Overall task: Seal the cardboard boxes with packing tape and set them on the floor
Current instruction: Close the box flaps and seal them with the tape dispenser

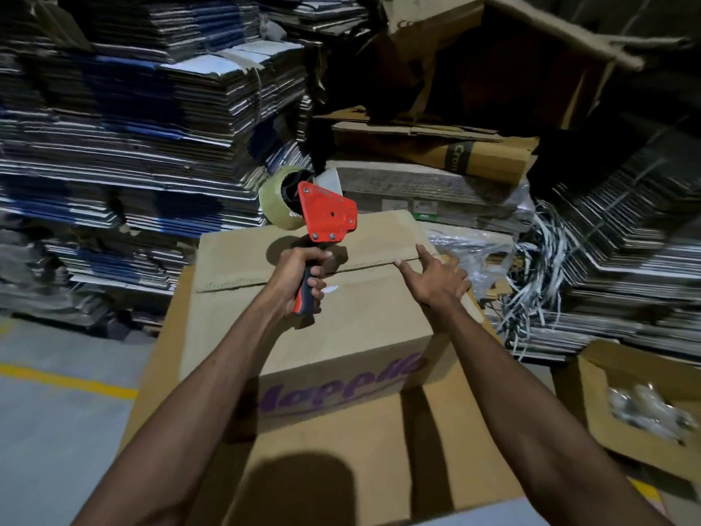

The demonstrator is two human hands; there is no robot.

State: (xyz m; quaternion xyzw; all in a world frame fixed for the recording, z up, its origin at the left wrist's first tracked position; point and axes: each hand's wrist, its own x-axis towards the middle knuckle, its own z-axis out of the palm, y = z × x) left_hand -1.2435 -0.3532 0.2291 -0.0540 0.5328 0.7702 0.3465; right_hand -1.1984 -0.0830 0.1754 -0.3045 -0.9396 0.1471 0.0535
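With the tape dispenser clasped by the left hand and the box seam pressed by the flat-fingered right hand at 3 o'clock, tape may be laid crooked if flaps spring.

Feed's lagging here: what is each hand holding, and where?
Left hand grips the tape dispenser by its handle. Right hand holds nothing, resting open on the box.

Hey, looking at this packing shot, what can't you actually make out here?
Head view only:
- Purple lettering on the cardboard box: motion blur smears it, so the word is unreadable.
- Seam under the tape dispenser: the left hand and dispenser cover its middle, so whether tape is laid there is unclear.
- Right hand: its far fingers are partly hidden behind itself.
- Contents of the open box: blurred, cut off by the right edge.
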